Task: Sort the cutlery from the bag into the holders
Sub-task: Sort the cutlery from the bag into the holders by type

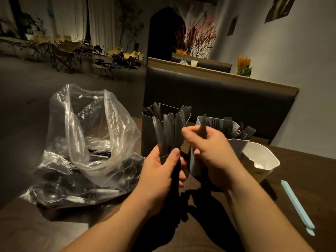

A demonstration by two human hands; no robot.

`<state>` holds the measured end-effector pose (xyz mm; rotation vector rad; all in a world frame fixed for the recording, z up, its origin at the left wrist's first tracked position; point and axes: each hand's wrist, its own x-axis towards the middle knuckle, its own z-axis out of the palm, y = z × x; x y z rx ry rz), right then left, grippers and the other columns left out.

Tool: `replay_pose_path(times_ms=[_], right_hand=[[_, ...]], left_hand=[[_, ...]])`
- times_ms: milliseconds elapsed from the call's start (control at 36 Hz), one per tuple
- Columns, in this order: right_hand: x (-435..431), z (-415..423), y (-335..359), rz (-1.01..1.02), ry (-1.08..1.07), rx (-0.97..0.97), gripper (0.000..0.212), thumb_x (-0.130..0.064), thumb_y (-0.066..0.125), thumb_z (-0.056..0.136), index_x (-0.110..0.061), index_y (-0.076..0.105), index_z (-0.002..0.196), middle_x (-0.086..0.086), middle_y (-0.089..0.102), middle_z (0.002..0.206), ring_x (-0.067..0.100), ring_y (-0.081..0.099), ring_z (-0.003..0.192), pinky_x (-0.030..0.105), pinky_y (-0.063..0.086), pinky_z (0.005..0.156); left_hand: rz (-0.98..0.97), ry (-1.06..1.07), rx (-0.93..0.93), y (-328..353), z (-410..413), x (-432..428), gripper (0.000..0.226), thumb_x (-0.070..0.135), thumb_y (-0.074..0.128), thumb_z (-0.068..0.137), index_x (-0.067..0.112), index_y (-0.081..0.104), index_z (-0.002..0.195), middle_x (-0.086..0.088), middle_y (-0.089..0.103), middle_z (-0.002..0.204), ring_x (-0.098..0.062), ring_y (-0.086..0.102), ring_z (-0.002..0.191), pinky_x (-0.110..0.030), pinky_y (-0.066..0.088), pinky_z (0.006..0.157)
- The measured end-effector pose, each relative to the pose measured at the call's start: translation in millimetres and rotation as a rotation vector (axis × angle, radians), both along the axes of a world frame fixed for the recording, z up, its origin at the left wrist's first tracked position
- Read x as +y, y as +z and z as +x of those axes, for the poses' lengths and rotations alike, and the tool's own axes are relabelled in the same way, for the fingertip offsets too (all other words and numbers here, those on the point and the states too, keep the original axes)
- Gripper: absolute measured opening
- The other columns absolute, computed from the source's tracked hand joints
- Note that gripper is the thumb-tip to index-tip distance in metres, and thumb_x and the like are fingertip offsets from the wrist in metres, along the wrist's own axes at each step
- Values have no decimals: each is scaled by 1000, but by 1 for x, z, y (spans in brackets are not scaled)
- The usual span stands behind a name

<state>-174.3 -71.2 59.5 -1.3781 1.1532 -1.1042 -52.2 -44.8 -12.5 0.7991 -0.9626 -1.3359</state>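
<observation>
Knives (167,131) in left hand (160,171) partly screen dark holder (147,131).

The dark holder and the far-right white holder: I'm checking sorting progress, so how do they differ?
Colour: the dark holder is near black; the far-right white holder is pale. Contents: the dark holder is packed with black knives, blades up; the white holder shows nothing inside. Place: the dark holder stands next to the bag; the white holder is at the row's other end. Both stand open-topped on the table.
</observation>
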Motion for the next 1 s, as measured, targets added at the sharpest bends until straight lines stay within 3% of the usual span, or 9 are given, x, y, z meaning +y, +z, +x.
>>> replay_pose_path(times_ms=[111,222,333,389,639,833,1000], right_hand=[[0,4,-5,-82,38,12,10,-19,75,87,-12,70,93,-7,72,72,3,69,63,13,48,50],[-1,2,-5,-87,24,-23,5,-13,70,91,-8,70,91,-10,66,60,0,64,54,13,46,47],[-5,-1,-7,-46,14,-20,4,-16,69,93,-11,70,93,-5,65,64,5,65,58,17,53,53],[-5,-1,-7,-32,21,-42,5,-14,68,93,-10,70,95,-2,62,62,6,61,50,18,49,48],[-6,2,-13,-114,20,-18,11,-17,69,93,-12,67,83,-8,61,56,3,61,54,16,46,49],[-5,7,-17,-114,0,2,9,-19,77,85,-14,72,91,0,76,81,14,75,82,27,59,69],[-6,2,-14,-51,59,-46,7,-19,71,91,-13,70,90,-4,73,72,11,73,74,20,54,59]], left_hand=[[-47,-35,-2,-1,1,0,25,29,64,86,28,63,111,-8,69,83,-20,60,58,-30,50,50],[-27,-17,41,-1,1,-1,53,29,66,81,17,52,131,-12,69,84,-23,63,59,-30,53,49],[-60,-2,47,1,-1,2,28,17,59,95,15,57,123,-9,73,84,-23,66,59,-29,56,50],[-52,17,49,2,-2,2,25,15,57,98,13,56,122,-13,73,85,-24,67,59,-29,57,50],[-48,53,35,0,-2,1,21,9,61,95,14,59,116,-14,74,84,-29,68,62,-35,58,54],[-23,57,21,-3,-1,0,28,5,68,90,18,65,115,-13,75,96,-37,74,82,-39,57,59],[-39,14,60,-2,-2,2,32,18,68,84,12,63,115,-23,72,86,-30,68,64,-37,58,57]])
